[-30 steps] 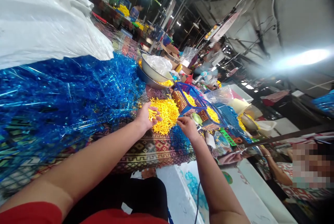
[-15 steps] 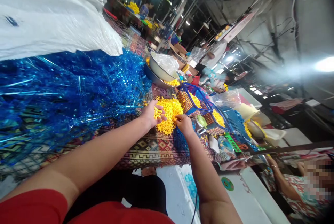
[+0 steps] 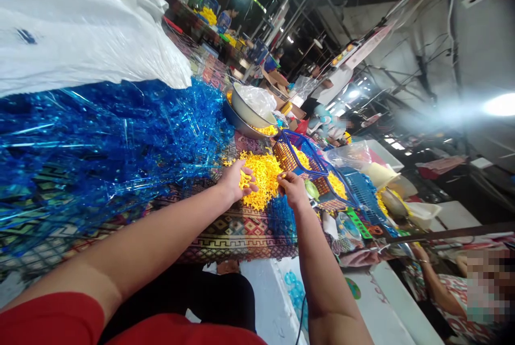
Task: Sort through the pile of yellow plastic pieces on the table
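A heap of small yellow pieces, seemingly plastic, lies on a patterned mat in the middle of the head view. My left hand is at the heap's left edge, palm turned up, with several of the yellow pieces lying in its curled fingers. At the right edge of the heap, my right hand has its fingertips pinched together around what looks like one small yellow piece. Beyond that hand stands a blue-rimmed basket with more yellow pieces inside.
Shiny blue plastic parts cover the left, beside a large white sack. Stacked bowls stand behind the heap. To the right are another basket, a green lid and a person's arm.
My right hand has shifted a little right, away from the heap, its fingers still pinched. My left hand stays nearly in place with the yellow pieces in it.
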A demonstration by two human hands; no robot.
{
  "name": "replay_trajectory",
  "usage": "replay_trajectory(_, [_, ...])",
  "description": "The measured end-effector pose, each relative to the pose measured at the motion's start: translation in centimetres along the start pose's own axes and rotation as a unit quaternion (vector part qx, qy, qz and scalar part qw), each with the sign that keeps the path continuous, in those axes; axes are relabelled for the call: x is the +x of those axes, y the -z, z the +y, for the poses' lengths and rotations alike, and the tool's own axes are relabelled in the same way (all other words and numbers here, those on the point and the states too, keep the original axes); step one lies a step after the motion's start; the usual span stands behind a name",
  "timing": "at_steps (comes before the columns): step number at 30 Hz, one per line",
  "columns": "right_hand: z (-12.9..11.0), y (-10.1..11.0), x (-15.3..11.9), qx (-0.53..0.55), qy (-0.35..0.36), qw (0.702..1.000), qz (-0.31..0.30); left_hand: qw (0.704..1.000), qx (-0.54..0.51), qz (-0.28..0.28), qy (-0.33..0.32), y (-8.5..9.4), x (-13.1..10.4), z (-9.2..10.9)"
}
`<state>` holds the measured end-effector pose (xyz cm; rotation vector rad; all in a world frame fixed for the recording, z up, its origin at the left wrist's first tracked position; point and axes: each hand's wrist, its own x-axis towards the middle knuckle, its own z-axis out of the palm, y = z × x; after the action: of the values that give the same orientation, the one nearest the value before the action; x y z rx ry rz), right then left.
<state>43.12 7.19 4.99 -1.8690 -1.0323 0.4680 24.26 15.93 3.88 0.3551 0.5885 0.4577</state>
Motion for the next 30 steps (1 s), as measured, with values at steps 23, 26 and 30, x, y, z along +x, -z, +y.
replay_trajectory(23, [0.0,-0.7,4.6,-0.468,0.179,0.864,-0.049,1.0,-0.026,0.0,-0.018,0.2,0.3,0.4])
replay_trajectory(26, [-0.2,-0.2,4.4,-0.403,0.157,0.901,-0.027,1.0,-0.024,-0.005,-0.017,0.1,0.1,0.4])
replay_trajectory(30, [-0.4,0.4,4.0,-0.223,0.066,0.972,-0.009,1.0,-0.022,-0.006,-0.014,0.1,0.1,0.2])
